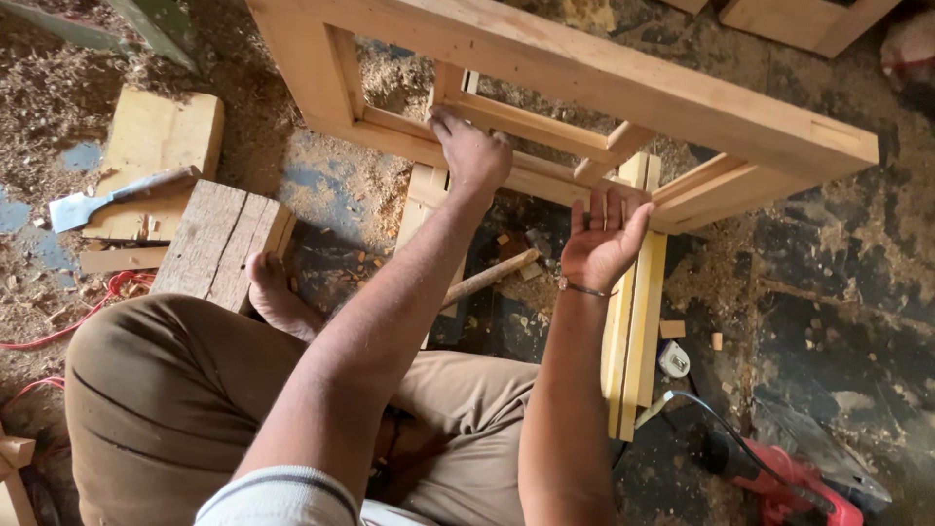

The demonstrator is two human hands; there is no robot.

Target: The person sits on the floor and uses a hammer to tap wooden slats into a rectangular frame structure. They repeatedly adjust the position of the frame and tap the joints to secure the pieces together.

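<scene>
A pale wooden frame (623, 93) with inner rails lies tilted across the floor in front of me. My left hand (472, 154) rests palm down on one of its inner rails, fingers pressed on the wood near a joint. My right hand (604, 239) is raised with the palm up and the fingers spread, just below the frame's lower rail, holding nothing. A thin bracelet circles that wrist. Long pale wooden strips (638, 321) lie under the right forearm. A wooden tool handle (492, 276) lies on the floor between my arms.
I squat in brown trousers, a bare foot (276, 292) on a rough wood block (219, 244). An adze-like blade (93, 203) rests on a pale block (161, 136) at left. A red power tool (794, 482) with cable, a small tape measure (674, 358), red wire and sawdust cover the floor.
</scene>
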